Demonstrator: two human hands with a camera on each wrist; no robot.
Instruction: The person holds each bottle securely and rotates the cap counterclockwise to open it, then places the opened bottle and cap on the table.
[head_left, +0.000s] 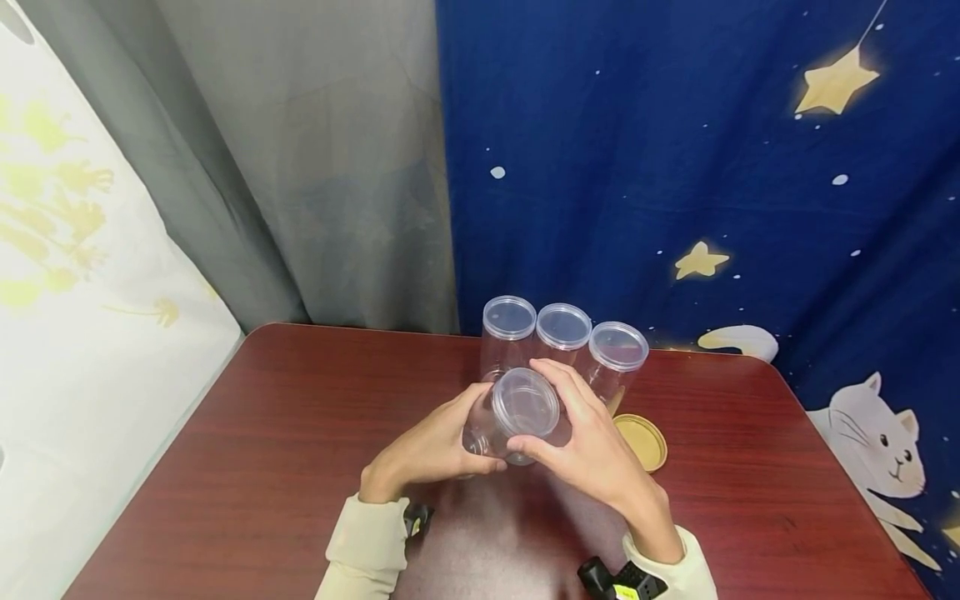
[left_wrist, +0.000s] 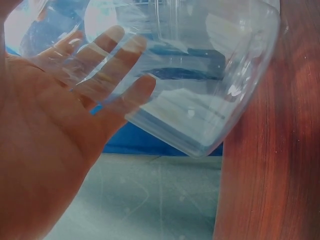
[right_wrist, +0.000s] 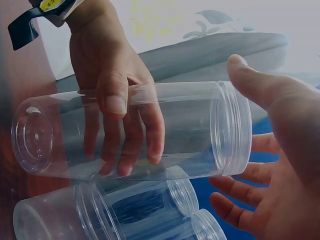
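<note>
A clear plastic jar [right_wrist: 187, 127] with a translucent screw lid [head_left: 527, 402] is held above the table, tilted with its lid towards the head camera. My left hand [head_left: 435, 437] grips the jar's body, thumb on one side and fingers round the other, seen through the plastic in the right wrist view. About the lid, my right hand [head_left: 592, 437] spreads its thumb and fingers. A small gap shows between that thumb and the lid [right_wrist: 235, 127] in the right wrist view. Whether the other right fingers touch the lid, I cannot tell.
Three similar lidded jars [head_left: 510, 321] stand in a row behind the hands, near the table's back edge. A round gold lid [head_left: 641, 442] lies right of them on the red-brown table [head_left: 300, 467]. Grey and blue curtains [head_left: 562, 167] hang behind the table.
</note>
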